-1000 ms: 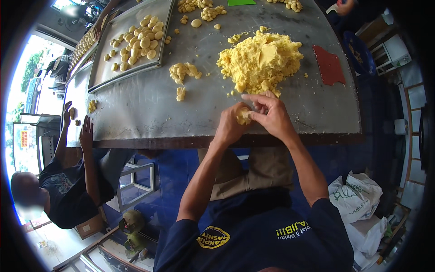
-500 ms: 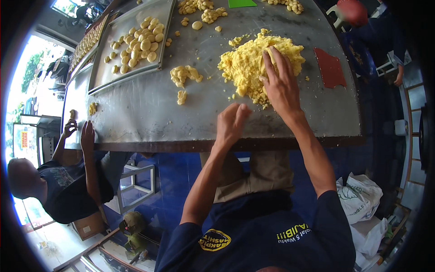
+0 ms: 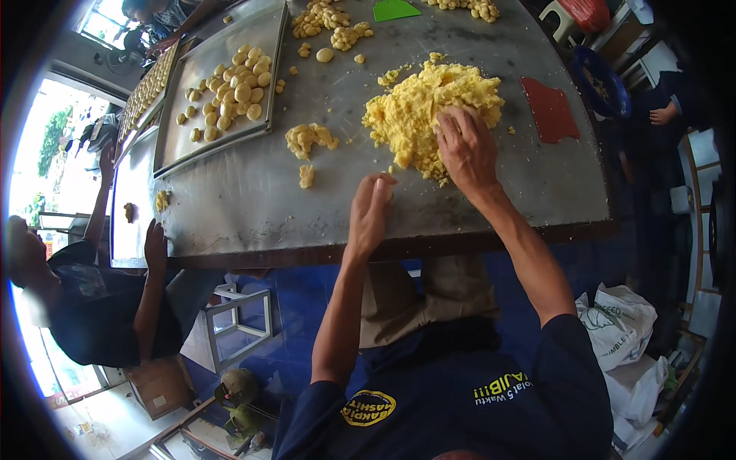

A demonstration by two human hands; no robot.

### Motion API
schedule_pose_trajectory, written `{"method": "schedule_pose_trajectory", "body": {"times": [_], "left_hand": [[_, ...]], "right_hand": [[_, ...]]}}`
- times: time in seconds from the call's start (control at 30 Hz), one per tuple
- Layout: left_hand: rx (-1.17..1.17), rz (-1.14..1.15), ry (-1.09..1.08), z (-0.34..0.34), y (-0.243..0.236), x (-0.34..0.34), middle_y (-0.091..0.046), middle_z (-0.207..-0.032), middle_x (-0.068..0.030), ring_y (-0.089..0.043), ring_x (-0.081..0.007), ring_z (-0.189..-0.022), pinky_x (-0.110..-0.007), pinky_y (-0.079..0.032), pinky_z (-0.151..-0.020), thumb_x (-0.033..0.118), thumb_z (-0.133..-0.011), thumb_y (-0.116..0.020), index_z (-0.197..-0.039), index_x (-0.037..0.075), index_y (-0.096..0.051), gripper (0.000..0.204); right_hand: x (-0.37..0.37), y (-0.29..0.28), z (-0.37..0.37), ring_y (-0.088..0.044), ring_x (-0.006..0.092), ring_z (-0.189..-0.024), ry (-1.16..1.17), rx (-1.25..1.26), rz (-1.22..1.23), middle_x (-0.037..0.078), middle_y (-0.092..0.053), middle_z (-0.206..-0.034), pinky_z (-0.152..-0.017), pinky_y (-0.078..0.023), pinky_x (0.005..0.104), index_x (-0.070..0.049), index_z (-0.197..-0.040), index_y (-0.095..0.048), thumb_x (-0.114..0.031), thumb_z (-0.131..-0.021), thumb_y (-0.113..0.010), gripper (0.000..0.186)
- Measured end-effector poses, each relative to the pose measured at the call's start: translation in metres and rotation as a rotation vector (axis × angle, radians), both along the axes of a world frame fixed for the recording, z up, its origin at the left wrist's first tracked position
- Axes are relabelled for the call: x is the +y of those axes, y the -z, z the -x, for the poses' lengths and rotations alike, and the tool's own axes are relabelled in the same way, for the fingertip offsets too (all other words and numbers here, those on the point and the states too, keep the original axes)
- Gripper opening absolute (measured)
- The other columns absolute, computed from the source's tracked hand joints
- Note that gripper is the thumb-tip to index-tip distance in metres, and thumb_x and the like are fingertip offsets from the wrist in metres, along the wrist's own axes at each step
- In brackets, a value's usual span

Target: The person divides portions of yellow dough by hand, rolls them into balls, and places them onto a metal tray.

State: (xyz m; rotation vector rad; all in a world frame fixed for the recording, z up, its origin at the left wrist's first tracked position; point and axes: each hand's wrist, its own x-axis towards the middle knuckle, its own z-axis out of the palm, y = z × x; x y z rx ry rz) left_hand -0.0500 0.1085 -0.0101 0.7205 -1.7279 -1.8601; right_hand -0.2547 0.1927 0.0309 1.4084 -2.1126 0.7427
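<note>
Table: grey metal top point(image 3: 253, 207); carries all items below.
Tray: left of the mound, set at a slant point(image 3: 222, 38); bears a pile of round dough balls point(image 3: 244, 92).
Mound: crumbly yellow paste point(image 3: 406, 115), on the table in front of the person.
Right hand: on the mound's near right side point(image 3: 468, 149); fingers, extended half a second ago, are now bent into the paste. A closed pinch cannot be confirmed; the tips are hidden.
Left hand: above the table, just beside the mound point(image 3: 370, 208); fingers curled inward, contents hidden.
Meaning of change: contact appears to turn into gathering; a portion is probably being drawn, not yet separated.
Dough lump: left of the mound, untouched point(image 3: 310, 138).
Dough scrap: just below the lump point(image 3: 307, 176).
</note>
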Motion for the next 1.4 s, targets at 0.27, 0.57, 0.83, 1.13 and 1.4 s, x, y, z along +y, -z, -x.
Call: {"method": "schedule_pose_trajectory", "body": {"times": [0.27,0.57,0.83,1.13,1.4], "left_hand": [[-0.169,0.551,0.022,-0.026,-0.002,-0.01,-0.061,-0.096,-0.0111,-0.056,-0.0242,-0.083,-0.035,-0.047,-0.081,0.022,-0.104,-0.049,-0.11,0.001,-0.059,0.024],[-0.368,0.951,-0.125,-0.033,-0.019,-0.023,-0.069,-0.104,-0.0142,-0.065,-0.0322,-0.099,-0.04,-0.051,-0.086,0.008,-0.097,-0.057,-0.098,0.001,-0.061,0.008],[-0.557,0.641,-0.181,-0.021,-0.039,-0.05,-0.069,-0.097,-0.0167,-0.066,-0.037,-0.091,-0.044,-0.052,-0.08,0.017,-0.1,-0.054,-0.101,0.002,-0.057,0.016],[-0.539,1.038,-0.169,-0.005,-0.015,-0.07,-0.059,-0.107,-0.0152,-0.052,-0.0348,-0.106,-0.05,-0.039,-0.093,0.024,-0.099,-0.055,-0.11,0.006,-0.059,0.022],[-0.451,0.612,-0.267,-0.074,-0.045,-0.062,-0.065,-0.116,-0.0169,-0.068,-0.0291,-0.083,-0.037,-0.054,-0.075,0.015,-0.087,-0.073,-0.126,0.007,-0.06,0.042]], "right_hand": [[0.054,0.023,-0.024,-0.065,0.0298,-0.103,-0.002,-0.212,-0.065,0.011,-0.063,-0.112,-0.083,-0.057,0.0387,-0.006,-0.119,-0.065,-0.005,-0.086,-0.068,0.033],[0.092,0.033,-0.017,-0.062,0.0321,-0.114,-0.134,-0.455,-0.205,0.015,-0.062,-0.127,-0.088,-0.056,0.0397,-0.005,-0.129,-0.062,0.006,-0.086,-0.059,0.045],[0.074,0.013,-0.021,-0.06,0.0349,-0.115,-0.093,-0.649,-0.15,0.016,-0.06,-0.128,-0.09,-0.055,0.04,-0.011,-0.137,-0.059,0.003,-0.088,-0.061,0.052],[0.082,0.03,0.016,-0.063,0.032,-0.113,-0.088,-0.846,-0.178,0.017,-0.062,-0.131,-0.087,-0.055,0.0385,-0.008,-0.137,-0.06,0.001,-0.092,-0.061,0.046],[0.077,0.021,-0.021,-0.06,0.0367,-0.116,-0.008,-0.507,-0.143,0.019,-0.063,-0.128,-0.096,-0.05,0.044,0.003,-0.132,-0.059,0.0,-0.09,-0.064,0.043]]}}
